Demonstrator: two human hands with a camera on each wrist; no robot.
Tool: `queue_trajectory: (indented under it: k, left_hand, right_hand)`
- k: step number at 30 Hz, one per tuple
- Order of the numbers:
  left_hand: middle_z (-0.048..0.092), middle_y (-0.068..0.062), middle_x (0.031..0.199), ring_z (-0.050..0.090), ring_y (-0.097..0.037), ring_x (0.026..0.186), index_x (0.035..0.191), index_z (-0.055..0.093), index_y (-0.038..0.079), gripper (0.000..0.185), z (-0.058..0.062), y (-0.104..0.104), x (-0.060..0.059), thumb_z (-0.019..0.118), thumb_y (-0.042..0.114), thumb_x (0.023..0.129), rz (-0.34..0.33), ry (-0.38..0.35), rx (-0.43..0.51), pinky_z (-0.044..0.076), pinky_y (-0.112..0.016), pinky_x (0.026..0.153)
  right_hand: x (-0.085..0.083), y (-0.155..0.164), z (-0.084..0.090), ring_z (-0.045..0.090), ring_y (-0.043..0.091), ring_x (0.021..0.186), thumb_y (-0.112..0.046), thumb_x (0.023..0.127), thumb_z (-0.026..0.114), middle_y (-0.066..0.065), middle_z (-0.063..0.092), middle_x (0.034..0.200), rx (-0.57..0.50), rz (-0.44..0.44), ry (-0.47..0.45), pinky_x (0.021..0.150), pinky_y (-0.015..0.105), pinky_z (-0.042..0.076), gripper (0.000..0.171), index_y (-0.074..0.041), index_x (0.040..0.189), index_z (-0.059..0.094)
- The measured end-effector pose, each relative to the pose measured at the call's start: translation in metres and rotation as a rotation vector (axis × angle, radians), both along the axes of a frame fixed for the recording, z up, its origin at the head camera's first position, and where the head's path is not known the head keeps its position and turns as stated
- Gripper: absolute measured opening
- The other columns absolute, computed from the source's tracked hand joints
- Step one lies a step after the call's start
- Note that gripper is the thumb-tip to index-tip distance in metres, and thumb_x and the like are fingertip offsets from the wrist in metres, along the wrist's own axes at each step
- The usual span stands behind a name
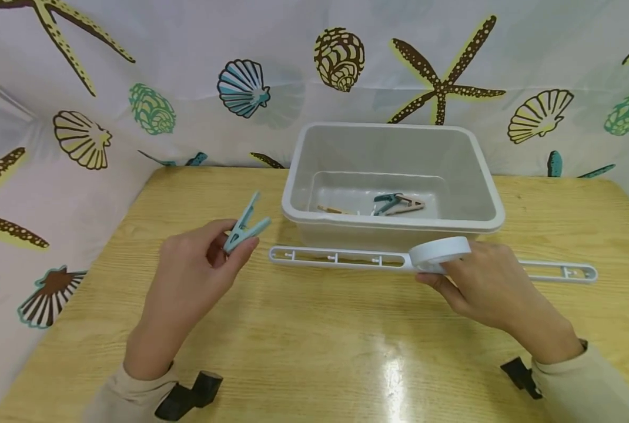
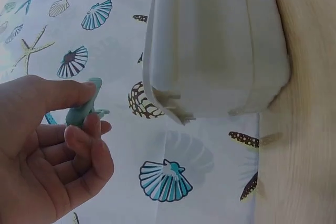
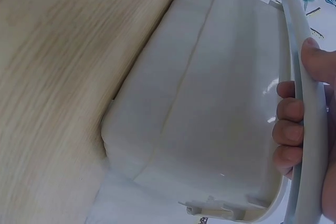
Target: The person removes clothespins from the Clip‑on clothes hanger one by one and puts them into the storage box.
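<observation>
A light teal clothespin [image 1: 236,239] is pinched between the thumb and fingers of my left hand [image 1: 184,279], left of the bin. Its two legs splay upward and away from the hand; the left wrist view shows this clothespin [image 2: 84,109] from the side. My right hand [image 1: 486,288] grips a long pale plastic hanger [image 1: 441,249] near its middle, with thumb and fingers round the bar [image 3: 313,135]. A thick curved hook rises by the hand, and slots with small pegs run along the bar. The hanger lies level, overlapping the bin's front wall in the head view.
A pale grey bin [image 1: 394,222] stands at the back of the wooden table [image 1: 314,346]. Inside it lie a dark teal clothespin [image 1: 382,205], a beige clothespin [image 1: 412,204] and a yellowish piece [image 1: 333,209]. Behind hangs a shell-patterned cloth [image 1: 293,35].
</observation>
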State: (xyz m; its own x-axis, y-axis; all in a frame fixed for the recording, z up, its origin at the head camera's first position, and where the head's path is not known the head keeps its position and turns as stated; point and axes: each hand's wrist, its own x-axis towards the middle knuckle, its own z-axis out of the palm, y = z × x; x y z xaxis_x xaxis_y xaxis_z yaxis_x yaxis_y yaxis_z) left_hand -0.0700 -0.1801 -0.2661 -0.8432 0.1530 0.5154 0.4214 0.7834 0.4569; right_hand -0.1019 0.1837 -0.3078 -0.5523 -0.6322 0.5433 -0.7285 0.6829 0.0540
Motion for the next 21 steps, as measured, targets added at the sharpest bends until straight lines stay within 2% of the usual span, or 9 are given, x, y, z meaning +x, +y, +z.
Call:
queue_trajectory:
  k: [3, 9, 14, 18, 21]
  left_hand:
    - [0.053, -0.002, 0.061, 0.042, -0.012, 0.051, 0.097, 0.069, -0.003, 0.020, 0.006, 0.013, -0.003, 0.072, 0.016, 0.089, 0.024, 0.011, 0.019, 0.036, -0.024, 0.047]
    - [0.055, -0.007, 0.062, 0.044, -0.015, 0.052, 0.096, 0.068, -0.006, 0.024, 0.020, 0.036, -0.006, 0.069, 0.017, 0.091, 0.077, -0.016, 0.075, 0.035, -0.023, 0.048]
    - [0.058, -0.010, 0.063, 0.046, -0.019, 0.052, 0.094, 0.066, -0.007, 0.024, 0.028, 0.053, -0.009, 0.069, 0.016, 0.091, 0.140, 0.010, 0.124, 0.037, -0.024, 0.049]
    - [0.061, -0.012, 0.065, 0.050, -0.020, 0.051, 0.095, 0.065, -0.008, 0.025, 0.032, 0.070, -0.014, 0.068, 0.016, 0.091, 0.142, 0.002, 0.144, 0.040, -0.028, 0.049]
    - [0.060, -0.011, 0.065, 0.050, -0.020, 0.052, 0.091, 0.065, -0.007, 0.024, 0.033, 0.084, -0.019, 0.068, 0.017, 0.092, 0.133, -0.022, 0.137, 0.041, -0.029, 0.049]
  right_hand:
    - [0.000, 0.000, -0.002, 0.043, 0.012, 0.049, -0.060, 0.100, 0.025, -0.002, 0.049, 0.065, 0.009, -0.007, -0.026, 0.039, 0.029, 0.031, 0.059, -0.014, 0.085, 0.060]
    - [0.000, 0.001, -0.003, 0.044, 0.012, 0.050, -0.061, 0.099, 0.024, -0.001, 0.051, 0.065, 0.020, -0.011, -0.040, 0.039, 0.030, 0.031, 0.061, -0.013, 0.087, 0.060]
    - [-0.001, 0.002, -0.002, 0.041, 0.011, 0.048, -0.061, 0.099, 0.022, -0.001, 0.049, 0.063, 0.029, -0.016, -0.040, 0.039, 0.029, 0.029, 0.064, -0.012, 0.087, 0.060]
    - [-0.001, 0.001, -0.002, 0.035, 0.009, 0.046, -0.062, 0.099, 0.020, -0.003, 0.046, 0.060, 0.042, -0.018, -0.042, 0.039, 0.027, 0.027, 0.065, -0.012, 0.085, 0.060]
    - [-0.001, 0.001, -0.003, 0.034, 0.008, 0.046, -0.061, 0.099, 0.021, -0.004, 0.047, 0.060, 0.041, -0.015, -0.042, 0.040, 0.027, 0.027, 0.065, -0.011, 0.086, 0.061]
